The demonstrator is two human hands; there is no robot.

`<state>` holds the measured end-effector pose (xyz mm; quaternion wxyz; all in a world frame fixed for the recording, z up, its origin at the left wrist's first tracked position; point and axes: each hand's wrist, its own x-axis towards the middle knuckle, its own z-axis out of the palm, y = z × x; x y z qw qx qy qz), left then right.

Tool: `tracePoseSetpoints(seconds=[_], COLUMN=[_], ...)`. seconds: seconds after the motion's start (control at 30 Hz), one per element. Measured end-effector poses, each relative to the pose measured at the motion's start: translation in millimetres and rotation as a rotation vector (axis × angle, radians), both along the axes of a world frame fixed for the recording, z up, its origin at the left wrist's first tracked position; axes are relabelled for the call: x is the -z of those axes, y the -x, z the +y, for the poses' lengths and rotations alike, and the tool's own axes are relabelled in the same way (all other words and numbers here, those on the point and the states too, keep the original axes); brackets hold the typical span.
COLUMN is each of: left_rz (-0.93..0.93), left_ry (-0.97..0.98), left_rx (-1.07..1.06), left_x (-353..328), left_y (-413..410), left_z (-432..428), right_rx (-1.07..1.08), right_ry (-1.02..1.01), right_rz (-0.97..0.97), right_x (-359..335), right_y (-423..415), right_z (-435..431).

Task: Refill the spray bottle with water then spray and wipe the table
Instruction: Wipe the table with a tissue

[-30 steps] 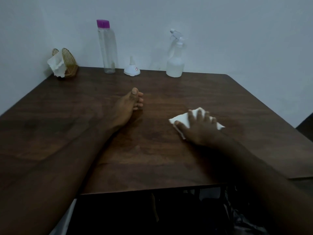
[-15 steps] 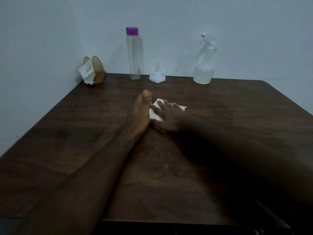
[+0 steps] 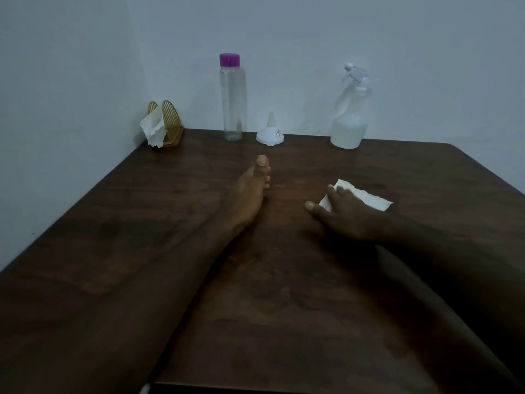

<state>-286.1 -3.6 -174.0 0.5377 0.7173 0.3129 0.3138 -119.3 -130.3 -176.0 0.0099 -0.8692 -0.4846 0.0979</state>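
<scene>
My right hand [image 3: 345, 214] lies over the near part of the tissue [image 3: 369, 198], so that part is hidden. My left hand [image 3: 250, 191] stands on edge, and its fingers [image 3: 267, 177] are mostly behind it. My left forearm [image 3: 127, 280] and right forearm [image 3: 454, 265] run off the bottom edge. The counter [image 3: 426, 180] is cut off at left and right. The mark on the funnel [image 3: 270, 135] is too small to read.

right hand [image 3: 348, 213] flat on white tissue [image 3: 366, 198] on dark table [image 3: 312, 308] | left hand [image 3: 250, 191] rests on edge, fingers loosely curled | spray bottle [image 3: 350, 115], funnel [image 3: 270, 132], clear bottle [image 3: 232, 100] stand along the wall
</scene>
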Motion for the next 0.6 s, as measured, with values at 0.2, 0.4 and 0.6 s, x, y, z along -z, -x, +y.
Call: tracePoseSetpoints(seconds=[0.2, 0.4, 0.6], left_rz=[0.120, -0.088, -0.202], left_ry=[-0.076, 0.058, 0.098], left_rx=[0.045, 0.013, -0.007], left_x=[-2.4, 1.7, 5.1], left_y=[-17.1, -19.5, -18.4], left_z=[14.0, 29.2, 38.8], right_rx=[0.278, 0.197, -0.168], right_ry=[0.001, -0.006, -0.048], right_rz=[0.014, -0.030, -0.007], right_x=[8.4, 0.6, 0.2], right_y=[-25.7, -106.4, -43.3], right_z=[44.7, 91.2, 190.6])
